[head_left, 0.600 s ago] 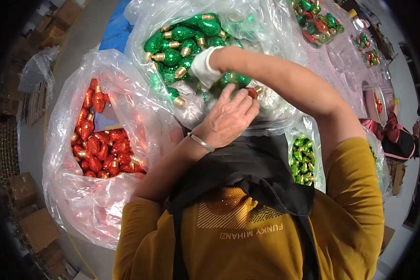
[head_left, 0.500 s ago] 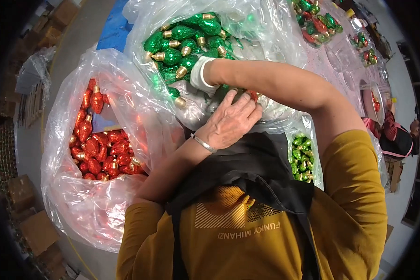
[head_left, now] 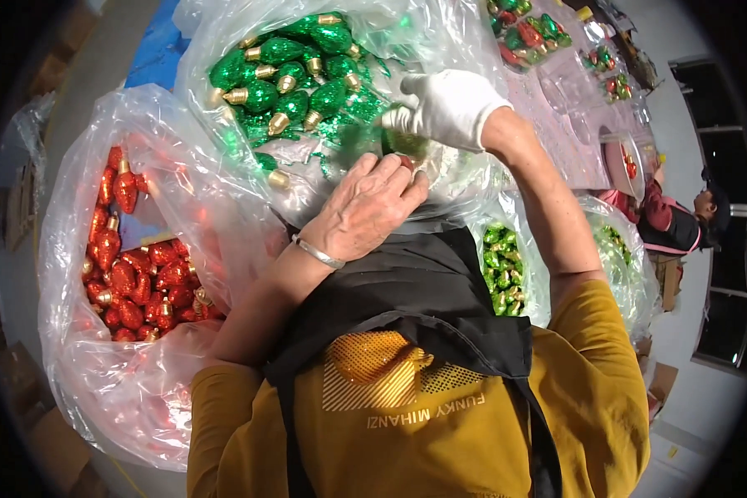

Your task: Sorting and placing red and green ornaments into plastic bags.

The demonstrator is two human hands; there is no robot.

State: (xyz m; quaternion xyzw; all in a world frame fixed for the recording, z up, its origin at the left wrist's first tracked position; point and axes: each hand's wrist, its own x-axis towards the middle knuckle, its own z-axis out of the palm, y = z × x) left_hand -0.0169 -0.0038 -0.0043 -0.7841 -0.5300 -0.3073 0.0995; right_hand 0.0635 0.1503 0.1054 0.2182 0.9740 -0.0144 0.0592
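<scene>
The right hand [head_left: 448,108], in a white glove, was up in the upper middle of the frame with its fingers bent down into the mouth of the clear plastic bag [head_left: 216,58]. It sat right on the pile of glittery green bulb ornaments [head_left: 290,91] with gold caps, but honestly I couldn't tell if it actually had one pinched or was just resting on them. The bare left hand [head_left: 365,207], silver bracelet [head_left: 319,253] on the wrist, was just below it. Its fingers were curled against the near rim of that same bag, with a bit of red showing at the fingertips, and I couldn't tell a grip there either. So the green bulbs were basically all in that bag, top centre. My worry was that the bag was thin and floppy and was slumped toward the person's black apron [head_left: 407,290]. If the left hand let the rim sag, I'd guess bulbs could roll out over the edge. The bag of red bulb ornaments [head_left: 141,282] sat touching it at the left of the frame, so strays might land in there and mix the colours. Loose green glitter flakes were already lying around in the bag, so rough grabbing probably sheds more. A smaller bag of green pieces [head_left: 502,266] sat at centre right, also in the drop zone. Another person [head_left: 672,220] was working at the far right edge, well apart.
</scene>
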